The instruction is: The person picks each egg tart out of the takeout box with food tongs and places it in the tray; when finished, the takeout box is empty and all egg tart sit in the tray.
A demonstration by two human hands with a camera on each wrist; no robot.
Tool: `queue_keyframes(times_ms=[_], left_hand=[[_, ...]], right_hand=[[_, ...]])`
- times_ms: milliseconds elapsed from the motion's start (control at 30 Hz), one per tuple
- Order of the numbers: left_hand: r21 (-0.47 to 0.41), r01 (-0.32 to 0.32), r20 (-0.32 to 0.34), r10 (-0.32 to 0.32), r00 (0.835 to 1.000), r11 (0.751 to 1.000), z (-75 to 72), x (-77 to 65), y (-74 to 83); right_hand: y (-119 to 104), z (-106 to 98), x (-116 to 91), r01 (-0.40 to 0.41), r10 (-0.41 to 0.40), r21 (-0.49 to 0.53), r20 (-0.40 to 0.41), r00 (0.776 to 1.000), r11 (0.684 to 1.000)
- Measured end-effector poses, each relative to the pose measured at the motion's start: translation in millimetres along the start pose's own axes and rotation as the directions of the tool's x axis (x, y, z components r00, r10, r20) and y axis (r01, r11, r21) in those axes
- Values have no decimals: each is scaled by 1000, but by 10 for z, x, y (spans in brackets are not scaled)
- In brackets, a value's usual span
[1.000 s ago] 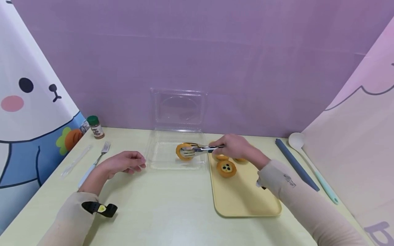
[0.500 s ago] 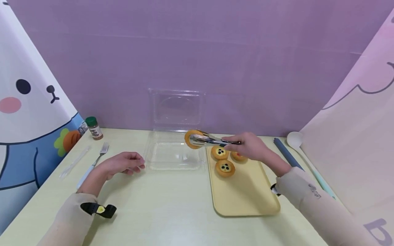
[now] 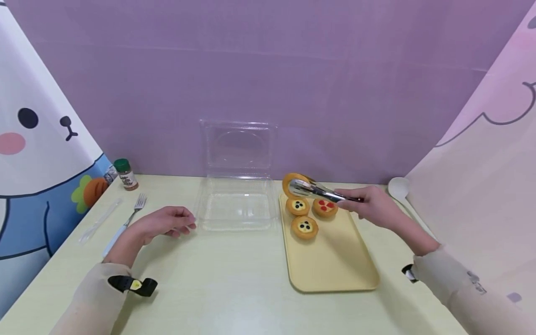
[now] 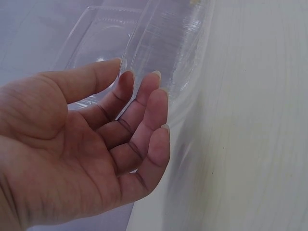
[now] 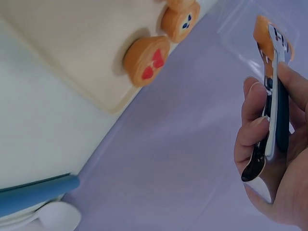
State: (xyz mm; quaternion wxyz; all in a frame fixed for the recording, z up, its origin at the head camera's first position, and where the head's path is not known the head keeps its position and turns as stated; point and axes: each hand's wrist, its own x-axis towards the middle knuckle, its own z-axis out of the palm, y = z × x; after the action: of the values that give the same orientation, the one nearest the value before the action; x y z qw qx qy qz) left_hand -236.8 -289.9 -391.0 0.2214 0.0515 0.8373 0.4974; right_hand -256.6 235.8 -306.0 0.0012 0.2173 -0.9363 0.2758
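My right hand (image 3: 372,204) grips a pair of metal tongs (image 3: 322,191) by the dark-handled end. Pinched on its side in their tips is a golden tart (image 3: 287,185), held over the far left corner of the yellow tray (image 3: 331,265). Below it on the tray sit two tarts with dark dots, one farther back (image 3: 298,206) and one nearer (image 3: 304,227), plus a red-topped tart (image 3: 325,207). My left hand (image 3: 163,223), empty with loosely bent fingers (image 4: 156,110), is beside the clear plastic box (image 3: 201,218), whose lid stands raised at the back.
Left of my left hand lie a fork (image 3: 135,209) and a clear plastic utensil (image 3: 100,221); a green-capped jar (image 3: 126,174) stands behind. At the right are a white spoon (image 3: 398,187) and a blue bar (image 5: 38,192). A purple backdrop (image 3: 335,93) rises behind the table.
My right hand has carried the tart in the tongs up and rightward, from over the clear box to above the tray's far left corner. My left hand has stayed put.
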Motion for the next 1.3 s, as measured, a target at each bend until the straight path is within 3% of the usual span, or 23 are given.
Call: queue_keyframes(times_ms=[300, 633, 900, 1300], left_hand=[[10, -12, 8, 12, 1000, 1000, -10, -12, 36], [3, -26, 17, 25, 1000, 1000, -7, -6, -8], [-8, -18, 8, 18, 1000, 1000, -11, -1, -40], [-4, -16, 11, 16, 1000, 1000, -3, 22, -34]], right_hand=[[237, -114, -394, -47, 47, 8, -33, 998, 999], [528, -57, -815, -104, 104, 44, -8, 995, 994], [655, 101, -920, -160, 156, 102, 45, 987, 982], [738, 173, -948, -158, 142, 123, 131, 981, 980]])
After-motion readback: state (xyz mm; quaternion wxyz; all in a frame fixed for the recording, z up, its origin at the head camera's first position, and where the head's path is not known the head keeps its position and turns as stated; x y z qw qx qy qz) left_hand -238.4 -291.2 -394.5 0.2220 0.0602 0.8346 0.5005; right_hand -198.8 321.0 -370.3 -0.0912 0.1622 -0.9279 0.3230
